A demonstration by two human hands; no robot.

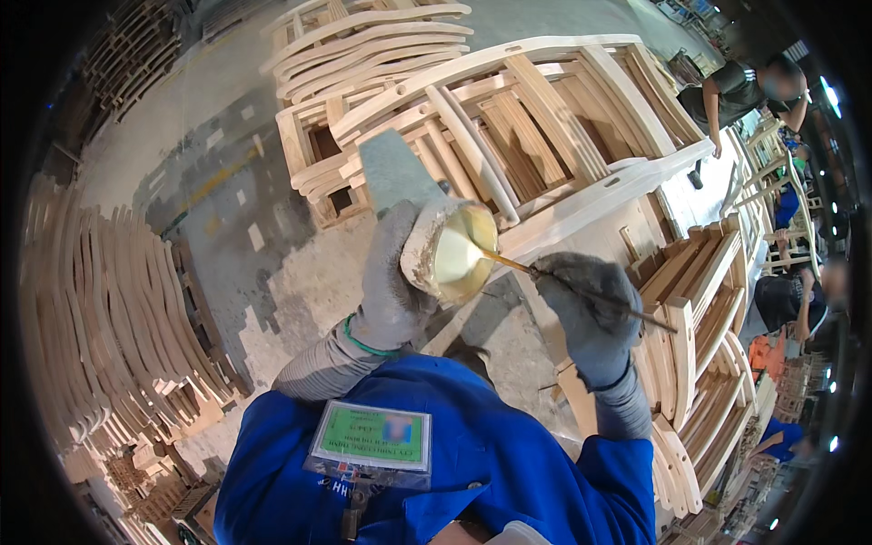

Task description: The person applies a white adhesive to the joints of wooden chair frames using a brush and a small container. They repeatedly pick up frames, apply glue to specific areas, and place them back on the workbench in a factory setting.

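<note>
So the left hand (392,289), in a grey glove, has its fingers wrapped tight round a small crusty cup (451,252) tipped toward the wearer, with pale creamy glue inside, held chest-high over the stack of bare wooden chair frames (536,127). The right hand (589,313) has its fingers curled and pinching a thin brush (581,292) about mid-handle, tip dipped into the cup. The cup looks light but caked and probably slick, so I'd grip it round the body and keep it level-ish; the brush is stiff, skinny, and weighs nothing.
</note>
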